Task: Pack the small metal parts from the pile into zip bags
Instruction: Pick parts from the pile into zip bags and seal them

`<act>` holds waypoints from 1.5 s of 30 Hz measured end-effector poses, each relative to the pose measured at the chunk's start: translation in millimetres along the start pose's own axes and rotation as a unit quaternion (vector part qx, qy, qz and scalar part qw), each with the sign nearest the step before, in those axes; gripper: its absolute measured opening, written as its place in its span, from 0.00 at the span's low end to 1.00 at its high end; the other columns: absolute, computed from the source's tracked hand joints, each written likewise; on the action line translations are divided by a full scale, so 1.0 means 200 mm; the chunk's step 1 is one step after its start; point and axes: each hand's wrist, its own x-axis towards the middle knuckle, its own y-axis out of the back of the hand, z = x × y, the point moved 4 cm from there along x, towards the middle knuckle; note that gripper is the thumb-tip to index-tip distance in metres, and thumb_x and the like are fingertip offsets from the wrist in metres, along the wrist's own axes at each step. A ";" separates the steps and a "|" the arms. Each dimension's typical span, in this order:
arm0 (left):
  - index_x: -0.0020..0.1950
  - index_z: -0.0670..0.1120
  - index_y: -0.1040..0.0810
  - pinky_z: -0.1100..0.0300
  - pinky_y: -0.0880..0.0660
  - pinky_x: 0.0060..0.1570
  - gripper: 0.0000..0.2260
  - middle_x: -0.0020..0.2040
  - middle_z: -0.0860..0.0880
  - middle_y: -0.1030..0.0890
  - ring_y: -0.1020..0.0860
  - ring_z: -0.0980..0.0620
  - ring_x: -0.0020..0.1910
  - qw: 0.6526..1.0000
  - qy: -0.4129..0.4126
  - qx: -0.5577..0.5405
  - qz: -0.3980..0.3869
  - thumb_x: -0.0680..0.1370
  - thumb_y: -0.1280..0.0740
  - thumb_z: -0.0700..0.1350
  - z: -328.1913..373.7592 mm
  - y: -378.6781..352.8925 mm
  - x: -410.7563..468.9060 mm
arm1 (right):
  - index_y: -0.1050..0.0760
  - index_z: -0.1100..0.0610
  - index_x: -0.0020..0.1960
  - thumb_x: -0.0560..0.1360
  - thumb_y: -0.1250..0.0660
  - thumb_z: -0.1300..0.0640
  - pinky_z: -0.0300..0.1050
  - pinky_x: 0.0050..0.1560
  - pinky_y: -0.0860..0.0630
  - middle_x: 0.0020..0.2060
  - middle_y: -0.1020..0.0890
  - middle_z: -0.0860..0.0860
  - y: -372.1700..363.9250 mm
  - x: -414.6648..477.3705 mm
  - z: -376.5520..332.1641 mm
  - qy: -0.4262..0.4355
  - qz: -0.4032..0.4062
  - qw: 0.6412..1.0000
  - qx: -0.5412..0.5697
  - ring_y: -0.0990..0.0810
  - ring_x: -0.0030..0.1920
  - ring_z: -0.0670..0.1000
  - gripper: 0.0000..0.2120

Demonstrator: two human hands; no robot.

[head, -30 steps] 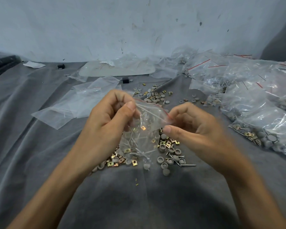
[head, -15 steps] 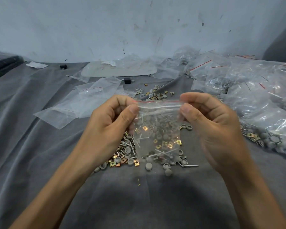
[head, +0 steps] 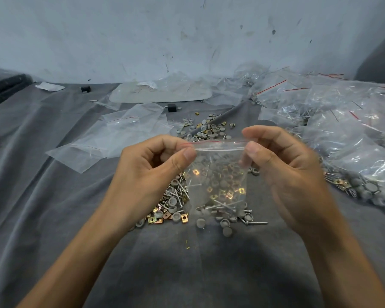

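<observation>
A wrinkled grey cloth covers the counter in front of a scuffed pale wall, and I watch from afar as the packing goes on. To the right lies a heap of filled clear zip bags with red seal lines; to the left, a few flat empty clear bags. Directly beneath my hands sits the loose pile of grey round caps, brass square clips and steel screws, with a smaller scatter of the same parts farther back.

My left hand and right hand each pinch a top corner of a small clear zip bag, thumb against forefinger, so it hangs in the air above the pile with parts settled in its lower half. Its red-lined mouth faces up and runs left to right between my fingers; the bag's long axis hangs roughly vertical.

Whether the seal is fully pressed I cannot tell. If a gap remains, I judge that tilting the bag would spill parts back onto the pile; a screw tip could also pierce the thin film under a hard squeeze.
</observation>
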 end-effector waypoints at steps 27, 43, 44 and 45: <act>0.46 0.49 0.16 0.64 0.31 0.33 0.05 0.33 0.53 0.22 0.27 0.54 0.32 0.989 -0.095 0.086 -0.069 0.74 0.27 0.49 0.11 -0.09 -0.05 | 0.20 0.52 0.39 0.70 0.27 0.55 0.38 0.45 0.28 0.38 0.20 0.42 -0.15 -0.03 -0.22 0.161 -0.072 0.912 -0.371 0.20 0.43 0.47 0.03; 0.46 0.50 0.15 0.52 0.26 0.36 0.03 0.39 0.44 0.17 0.22 0.42 0.36 0.988 -0.119 0.101 -0.006 0.74 0.27 0.47 0.17 0.04 -0.02 | 0.19 0.47 0.42 0.73 0.26 0.52 0.45 0.42 0.22 0.38 0.16 0.44 0.05 -0.01 -0.18 0.111 -0.018 0.956 -0.271 0.19 0.39 0.49 0.02; 0.45 0.50 0.15 0.53 0.26 0.35 0.04 0.39 0.44 0.18 0.22 0.44 0.35 0.989 -0.113 0.094 0.001 0.73 0.26 0.48 0.15 0.05 -0.02 | 0.18 0.48 0.43 0.73 0.24 0.52 0.42 0.41 0.22 0.37 0.16 0.45 0.05 -0.01 -0.17 0.103 -0.019 0.960 -0.258 0.18 0.38 0.49 0.03; 0.45 0.50 0.15 0.56 0.27 0.34 0.04 0.39 0.44 0.18 0.23 0.48 0.35 0.990 -0.108 0.086 0.010 0.73 0.26 0.49 0.14 0.06 -0.01 | 0.18 0.49 0.43 0.74 0.23 0.53 0.39 0.39 0.23 0.36 0.16 0.45 0.05 0.00 -0.16 0.096 -0.022 0.965 -0.244 0.18 0.36 0.47 0.03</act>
